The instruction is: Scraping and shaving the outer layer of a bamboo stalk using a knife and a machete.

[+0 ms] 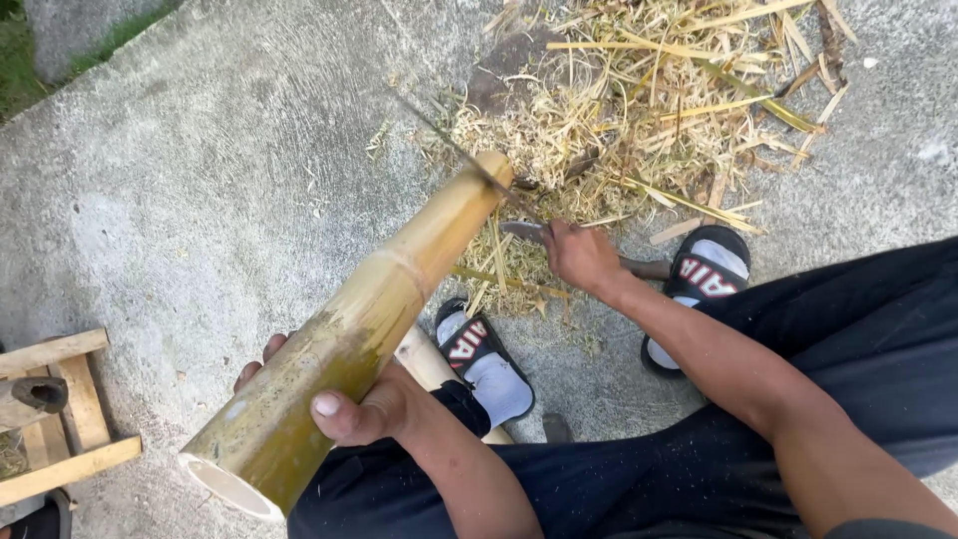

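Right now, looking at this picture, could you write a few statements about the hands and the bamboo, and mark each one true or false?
1. The left hand grips the thick bamboo pole near its hollow open end. True.
2. The right hand is empty. False: it holds a long knife whose blade meets the far end of the pole.
3. The person is barefoot. False: both feet wear black slide sandals over white socks.
4. A pile of pale bamboo shavings lies on the concrete ground beyond the pole. True.
5. A wooden frame stands at the right edge of the view. False: it is at the left edge.
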